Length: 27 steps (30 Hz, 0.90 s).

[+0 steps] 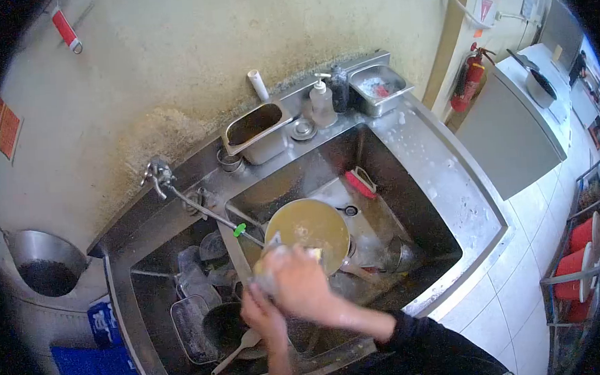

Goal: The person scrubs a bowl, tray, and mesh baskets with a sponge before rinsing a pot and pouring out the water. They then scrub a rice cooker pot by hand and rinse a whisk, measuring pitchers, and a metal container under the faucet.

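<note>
My right hand [298,282] is closed around something whitish and yellow, blurred by motion, over the near edge of a round yellowish pan or bowl [312,227]. Close below it on the left, my left hand [262,315] is raised with its fingers curled; what it grips is hidden behind my right hand and too blurred to make out. The yellowish vessel lies in the right sink basin, with the tap's spout [210,212] reaching toward it. A pink brush [361,182] rests farther back in that basin.
The left basin holds a clear container [193,329], a dark pan [224,327] and a pale spatula [237,350]. Behind the basins stand a metal tub [267,145], a soap pump bottle [322,105] and a steel tray [378,92]. A metal bucket [45,252] is at left.
</note>
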Available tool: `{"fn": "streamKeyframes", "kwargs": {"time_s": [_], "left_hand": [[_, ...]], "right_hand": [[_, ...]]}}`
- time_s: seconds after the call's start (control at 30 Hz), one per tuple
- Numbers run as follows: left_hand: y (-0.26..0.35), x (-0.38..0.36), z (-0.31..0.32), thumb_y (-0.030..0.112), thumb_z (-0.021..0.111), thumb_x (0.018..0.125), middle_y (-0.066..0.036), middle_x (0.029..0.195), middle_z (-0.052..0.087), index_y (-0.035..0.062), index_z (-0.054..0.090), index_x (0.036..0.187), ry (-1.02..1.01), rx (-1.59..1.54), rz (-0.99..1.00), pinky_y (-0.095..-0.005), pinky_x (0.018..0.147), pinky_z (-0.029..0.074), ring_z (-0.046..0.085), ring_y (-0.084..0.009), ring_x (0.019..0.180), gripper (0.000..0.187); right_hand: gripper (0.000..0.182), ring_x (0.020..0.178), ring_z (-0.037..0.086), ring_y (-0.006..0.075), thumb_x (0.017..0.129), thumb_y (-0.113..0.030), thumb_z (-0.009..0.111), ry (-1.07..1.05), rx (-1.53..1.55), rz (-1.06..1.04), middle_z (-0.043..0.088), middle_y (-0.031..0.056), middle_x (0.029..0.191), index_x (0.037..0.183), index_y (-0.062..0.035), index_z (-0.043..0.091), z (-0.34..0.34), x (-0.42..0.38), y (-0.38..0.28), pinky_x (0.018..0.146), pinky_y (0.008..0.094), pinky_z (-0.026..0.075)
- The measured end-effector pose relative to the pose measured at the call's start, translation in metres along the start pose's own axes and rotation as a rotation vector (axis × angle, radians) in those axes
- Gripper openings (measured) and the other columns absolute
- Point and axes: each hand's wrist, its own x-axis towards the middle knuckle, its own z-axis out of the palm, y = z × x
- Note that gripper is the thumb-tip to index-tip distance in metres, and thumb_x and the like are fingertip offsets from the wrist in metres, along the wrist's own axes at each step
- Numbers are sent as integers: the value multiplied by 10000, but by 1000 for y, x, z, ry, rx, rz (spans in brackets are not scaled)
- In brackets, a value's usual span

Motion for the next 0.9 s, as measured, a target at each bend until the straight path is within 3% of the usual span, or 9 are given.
{"fn": "streamKeyframes", "kwargs": {"time_s": [0.13, 0.2, 0.37, 0.43, 0.5, 0.57, 0.67, 0.77, 0.9], "left_hand": [[-61, 14, -56, 375, 387, 877, -68, 939, 578, 46, 525, 1018, -335, -1049, -467, -350, 711, 481, 572, -253, 810, 384], [-22, 16, -69, 410, 370, 874, -91, 1064, 513, 45, 468, 1109, 14, -1002, -655, -376, 794, 447, 516, -255, 944, 445], [-63, -13, -92, 456, 375, 857, -104, 1244, 382, 51, 338, 1245, 155, -1086, -884, -398, 930, 344, 400, -260, 1113, 563], [-68, -23, -94, 477, 373, 852, -107, 1252, 372, 46, 330, 1248, 230, -1058, -954, -399, 937, 333, 396, -261, 1117, 587], [-61, -20, -107, 502, 455, 814, -106, 1204, 433, 49, 373, 1225, 321, -858, -906, -413, 881, 398, 435, -265, 1070, 617], [-80, -10, -126, 482, 490, 808, -107, 1180, 452, 39, 374, 1220, 361, -913, -796, -390, 851, 413, 462, -260, 1031, 617], [-121, 4, -132, 307, 599, 788, -120, 1068, 526, -4, 434, 1126, 545, -73, -697, -349, 795, 437, 526, -262, 937, 488], [-183, 1, -111, 186, 670, 719, -123, 858, 586, -14, 526, 924, 162, 445, -328, -324, 662, 453, 568, -263, 747, 320], [-242, -33, -74, 113, 700, 622, -161, 714, 526, -2, 517, 714, 6, 868, -126, -365, 595, 414, 516, -326, 638, 234]], "right_hand": [[360, 1080, 415, 249, 654, -203, 543, 261, 142, -555, 502, 59, 992, 1004, -126, 516, 58, -42, -31, 716, 405, 443], [333, 1028, 456, 268, 669, -182, 546, 179, 287, -828, 497, 46, 990, 1000, -155, 520, 72, -47, -14, 717, 405, 452], [327, 943, 474, 294, 707, -113, 558, -5, 1117, -128, 487, 139, 1007, 1015, -51, 467, 142, -42, 32, 843, 383, 360], [443, 927, 483, 294, 666, -11, 539, 124, 936, -176, 526, 158, 921, 1083, -40, 391, 111, -7, 25, 827, 361, 377], [379, 947, 500, 285, 671, -12, 532, -56, 985, -72, 512, 159, 966, 1037, -34, 439, 95, 33, 30, 793, 348, 401], [341, 894, 555, 266, 674, -26, 534, 348, 676, -66, 546, 170, 945, 1011, -51, 490, 92, 68, 81, 726, 340, 440], [334, 622, 602, 281, 714, -213, 605, 249, 253, 365, 616, 126, 699, 1033, -141, 537, 135, 88, 251, 553, 369, 476], [311, 813, 604, 287, 721, -276, 565, -145, -306, 748, 620, 124, 871, 1012, -166, 567, 182, 89, 361, 670, 396, 485], [287, 747, 618, 278, 730, -333, 530, -406, -483, 462, 627, 119, 784, 957, -170, 595, 223, 91, 392, 654, 404, 490]]}}
